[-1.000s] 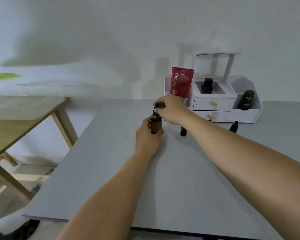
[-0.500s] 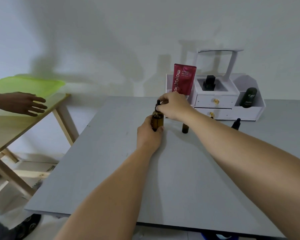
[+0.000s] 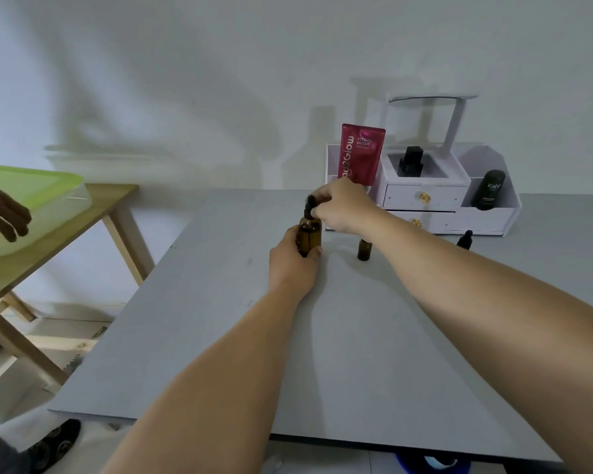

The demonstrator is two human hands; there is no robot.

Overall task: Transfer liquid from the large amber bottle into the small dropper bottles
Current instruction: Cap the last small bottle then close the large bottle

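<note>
1. While the left hand [image 3: 293, 265] curls its fingers round the lower body of the large amber bottle [image 3: 309, 236], that bottle stands upright on the grey bench [image 3: 220, 336], towards its far middle.
2. The right hand [image 3: 343, 206] reaches over from the right and pinches the black dropper cap [image 3: 310, 205] at the bottle's neck between thumb and fingertips; whether the cap is screwed down or loose cannot be told.
3. A small amber bottle [image 3: 364, 249] stands uncapped and upright just right of the large one, apart from both hands and below the right wrist.
4. Further right, a black dropper top [image 3: 465, 239] pokes up beside the right forearm, which hides its lower part.
5. A white drawer organiser [image 3: 486, 217] sits at the bench's far edge by the wall, with a red tube [image 3: 362, 152] on its left, a black bottle [image 3: 410, 162] in the top middle compartment and a dark bottle [image 3: 487, 189] in the right compartment.
6. Off to the left, a wooden table [image 3: 110, 200] carries a clear box with a green lid [image 3: 31, 183], and another person's hand [image 3: 4, 217] lies against its near side.
</note>
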